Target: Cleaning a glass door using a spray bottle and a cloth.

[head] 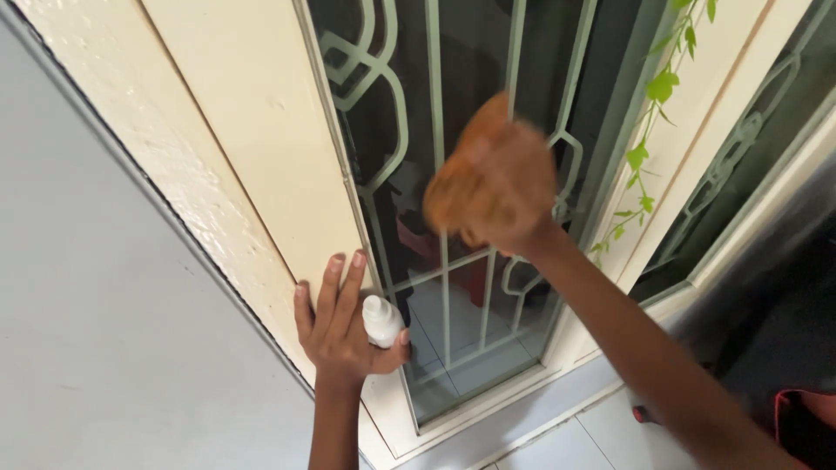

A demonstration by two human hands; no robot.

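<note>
The left hand (340, 326) lies nearest, four fingers flat on the cream painted window frame (261, 130), thumb pinning one small white plastic bottle (382, 320) against the palm; the right hand (509, 187), blurred, presses one orange cloth (475, 178) to the dark glass pane (475, 87) behind a pale metal grille (433, 104); one green vine (649, 130) hangs rightward.

Cream frame (261, 148) runs diagonally, paint rough and flaking on its outer strip. Grey wall (96, 331) left of it. Pale green grille (435, 113) with curved bars sits behind the dark glass. Green vine (649, 130) hangs along the frame's right post. Second grilled pane (749, 148) further right. White floor tiles (566, 444) at bottom, reddish blurred object (805, 418) in the corner.
</note>
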